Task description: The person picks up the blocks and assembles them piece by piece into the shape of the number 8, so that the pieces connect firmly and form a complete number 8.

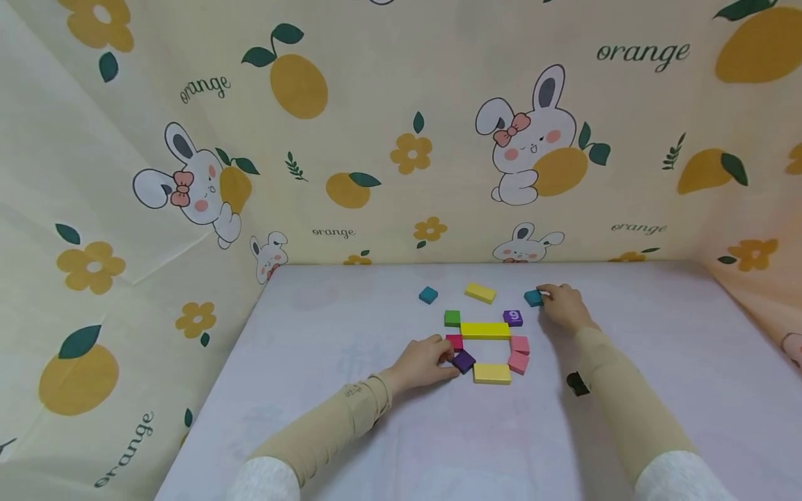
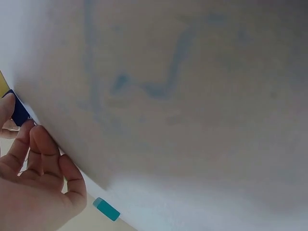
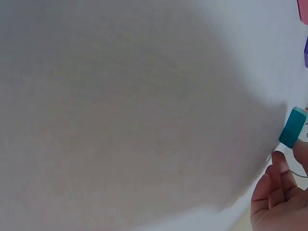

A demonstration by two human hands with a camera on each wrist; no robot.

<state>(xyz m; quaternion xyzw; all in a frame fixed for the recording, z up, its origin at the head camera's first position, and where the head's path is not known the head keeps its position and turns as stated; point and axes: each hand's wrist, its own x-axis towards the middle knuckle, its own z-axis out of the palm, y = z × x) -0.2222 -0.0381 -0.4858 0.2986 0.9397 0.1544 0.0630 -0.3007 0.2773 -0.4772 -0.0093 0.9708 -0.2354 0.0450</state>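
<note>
My left hand [image 1: 421, 362] pinches a dark purple block [image 1: 464, 361] at the lower left corner of a ring of blocks. In the left wrist view the thumb and a fingertip [image 2: 28, 126] meet this purple block [image 2: 20, 109]. Farther back on the right, my right hand [image 1: 567, 307] holds a teal block [image 1: 533, 298] by its right end. The right wrist view shows thumb and finger at one end of that teal block [image 3: 293, 127]. The ring includes a red block [image 1: 454, 342], a long yellow block [image 1: 485, 330], pink blocks [image 1: 519, 344] and a pale yellow block [image 1: 491, 374].
A green block [image 1: 452, 318] and a purple block marked 9 [image 1: 512, 318] touch or nearly touch the long yellow block's ends. Behind lie another teal block [image 1: 429, 295] and a yellow block [image 1: 480, 293]. A black object [image 1: 577, 383] shows beside the right forearm. Patterned cloth [image 1: 376, 139] rises behind the table.
</note>
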